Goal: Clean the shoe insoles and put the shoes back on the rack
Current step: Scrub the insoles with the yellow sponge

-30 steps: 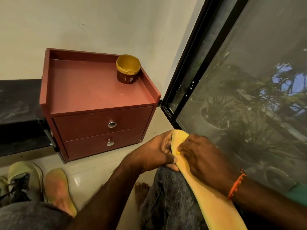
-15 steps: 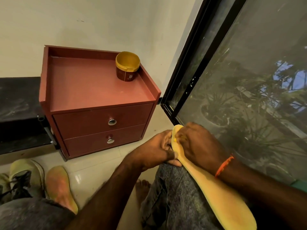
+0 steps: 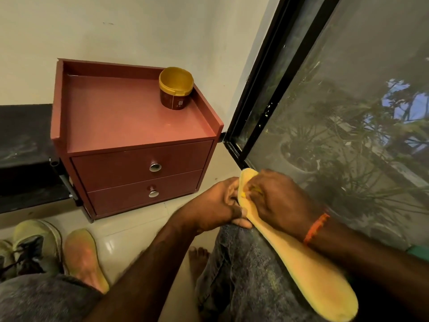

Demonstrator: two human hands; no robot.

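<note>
Both my hands are on the yellow insole (image 3: 299,261) lying along my knee, left hand (image 3: 218,205) pinching its edge, right hand (image 3: 278,198) now slid up to rub the tip, so cleaning goes on.

My two forearms are bare, no sleeves below the elbow. An orange braided thread band (image 3: 316,228) circles my right wrist. A sliver of green fabric (image 3: 417,250) shows at my right upper arm. Dark grey mottled denim trousers (image 3: 243,275) cover both legs; my foot (image 3: 197,259) is bare.
</note>
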